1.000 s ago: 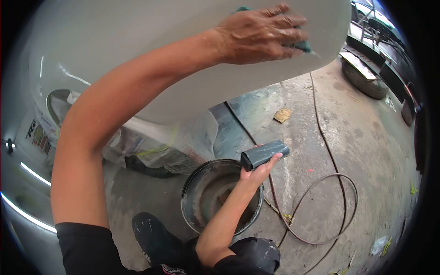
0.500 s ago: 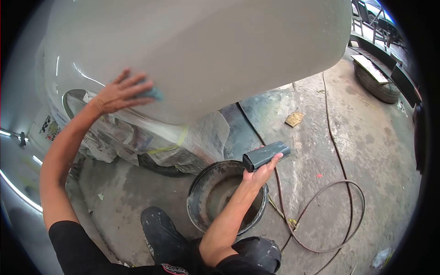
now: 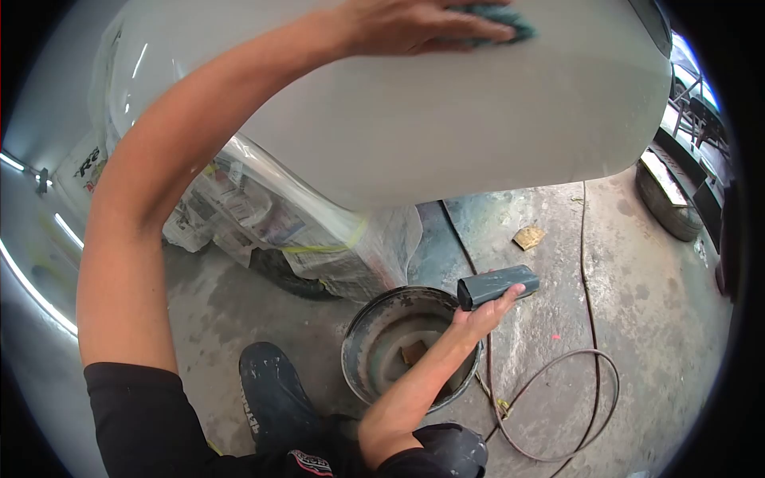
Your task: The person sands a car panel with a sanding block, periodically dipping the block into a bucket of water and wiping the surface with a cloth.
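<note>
My left hand [image 3: 422, 24] presses a crumpled teal pad or cloth [image 3: 519, 25] against the smooth grey body panel [image 3: 446, 119], near the top of the view. Part of the pad is hidden under the fingers. Lower down, my right hand [image 3: 484, 315] grips a dark grey sanding block [image 3: 500, 285], which looks wrapped in sandpaper, with the thumb along its near side. The block is apart from the panel, above the right rim of a black tub [image 3: 355, 338]. A brown piece [image 3: 413, 352] shows inside the tub, partly behind my right forearm.
Plastic film and newspaper [image 3: 287, 215] cover the parts below the panel. A hose [image 3: 613, 398] loops over the concrete floor at right. A yellowish sponge-like piece [image 3: 528, 237] lies on the floor. A tyre [image 3: 669, 211] is at far right, and my boot [image 3: 275, 382] stands beside the tub.
My left hand has swept the teal pad across the panel, up and to the right. My right hand still holds the sanding block. The view has shifted slightly.
</note>
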Action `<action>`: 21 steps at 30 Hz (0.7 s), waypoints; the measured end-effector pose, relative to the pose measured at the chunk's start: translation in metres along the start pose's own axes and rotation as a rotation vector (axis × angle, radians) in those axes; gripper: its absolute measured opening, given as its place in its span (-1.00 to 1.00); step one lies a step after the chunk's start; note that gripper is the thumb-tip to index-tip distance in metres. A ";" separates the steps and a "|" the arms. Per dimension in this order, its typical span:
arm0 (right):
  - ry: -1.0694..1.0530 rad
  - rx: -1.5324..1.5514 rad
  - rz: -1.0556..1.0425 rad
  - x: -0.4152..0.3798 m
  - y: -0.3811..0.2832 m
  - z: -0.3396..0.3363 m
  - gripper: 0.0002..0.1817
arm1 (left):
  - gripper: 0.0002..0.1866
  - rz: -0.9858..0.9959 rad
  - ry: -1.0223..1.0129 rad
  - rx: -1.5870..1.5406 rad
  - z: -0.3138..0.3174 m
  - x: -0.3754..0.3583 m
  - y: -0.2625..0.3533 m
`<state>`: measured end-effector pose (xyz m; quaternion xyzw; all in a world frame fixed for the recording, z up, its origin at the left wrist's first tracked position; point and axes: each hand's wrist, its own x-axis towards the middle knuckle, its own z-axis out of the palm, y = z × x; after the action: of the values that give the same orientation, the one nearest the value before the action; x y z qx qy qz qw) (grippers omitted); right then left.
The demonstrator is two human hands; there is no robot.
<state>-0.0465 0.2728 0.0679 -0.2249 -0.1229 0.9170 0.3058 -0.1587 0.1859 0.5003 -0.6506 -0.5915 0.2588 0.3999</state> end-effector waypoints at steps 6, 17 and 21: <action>0.031 -0.080 -0.108 -0.021 -0.006 0.014 -0.27 | -0.49 0.077 -0.234 0.076 -0.032 -0.161 0.047; 0.021 -0.472 -0.165 -0.052 0.076 -0.005 -0.25 | -0.52 0.027 -0.209 0.152 -0.134 -0.254 -0.055; -0.300 -1.106 0.103 -0.056 0.060 -0.069 -0.22 | -0.47 -0.161 -0.109 0.523 -0.164 -0.238 -0.122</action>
<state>-0.0037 0.1975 0.0051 -0.2245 -0.6152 0.7518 0.0768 -0.1341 -0.0840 0.6580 -0.4613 -0.5748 0.4049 0.5412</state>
